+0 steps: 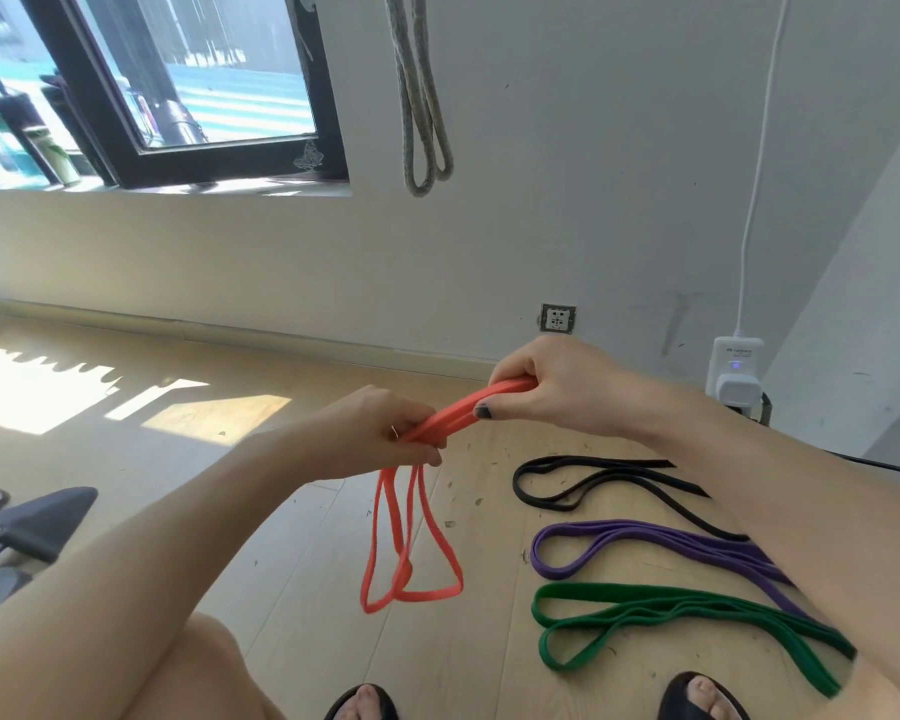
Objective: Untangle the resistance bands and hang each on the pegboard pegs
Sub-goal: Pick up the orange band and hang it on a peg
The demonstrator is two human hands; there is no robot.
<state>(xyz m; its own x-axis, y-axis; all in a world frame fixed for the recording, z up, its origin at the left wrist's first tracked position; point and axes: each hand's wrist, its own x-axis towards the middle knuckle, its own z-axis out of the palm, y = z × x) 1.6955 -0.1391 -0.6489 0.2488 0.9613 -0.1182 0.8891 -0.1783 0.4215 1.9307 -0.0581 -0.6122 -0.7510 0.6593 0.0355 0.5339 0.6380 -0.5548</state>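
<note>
While both hands work in mid-air above a pale wooden floor [292, 537], five resistance bands can be counted in all. One orange flat rubber band [411, 553] is held up; three more lie on the floor to the right in a row, each folded into long loops: a black flat band [557, 504] farthest away, a purple flat band [619, 535] in the middle, and a green flat band [619, 610] nearest the feet. A fifth, a grey woven band [422, 122], hangs down the white wall [593, 174] beside a dark-framed window [178, 96]; whatever it hangs from is above the frame.

Left hand [385, 433]: fingers curled tight around a bunch of orange strands, with two loops dangling below it, their lower ends near the floor. Right hand [552, 387]: higher and to the right, fingers and thumb closed around the other end of the same bunch, the strands stretched straight between the two hands.

Open floor extends to the left and ahead as far as the skirting, partly sunlit. At the left edge sits a dark chair base [27, 522]. On the right, a white plug-in adapter [736, 376] with a white cable running upward sits at the foot of the wall, near a wall socket [558, 318]. Two sandalled feet show at the bottom edge.
</note>
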